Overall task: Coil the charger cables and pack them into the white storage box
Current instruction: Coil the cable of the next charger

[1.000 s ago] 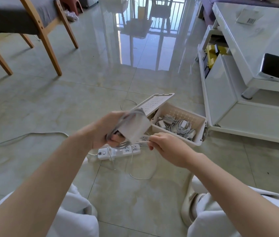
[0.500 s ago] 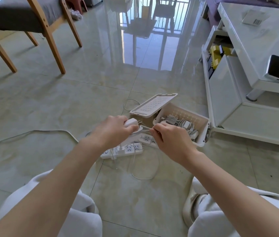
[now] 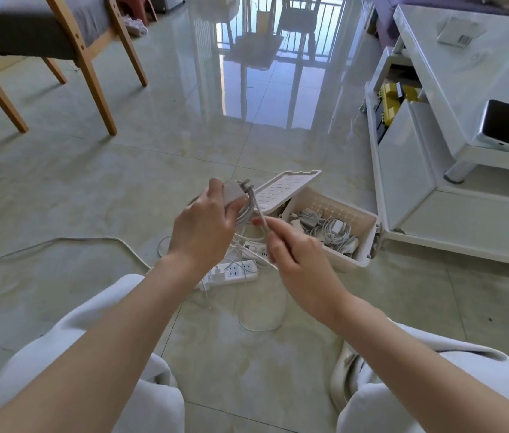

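While the left hand (image 3: 203, 226) grips the part-coiled charger (image 3: 232, 192), the right hand (image 3: 300, 257) beside it pinches its cable (image 3: 262, 218), likely wrapping next.

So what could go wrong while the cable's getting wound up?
The loops round the charger could slip off the left hand, since only the fingers pin them. The loose cable that the right hand pinches trails past the power strip and might snag. The white storage box already holds a tangle to catch on.

The storage box (image 3: 345, 260) is white, its lid (image 3: 281, 193) dotted in rows; the floor (image 3: 122, 189) is marbled greenish-beige; yellow blocks (image 3: 392, 100) show at two o'clock.
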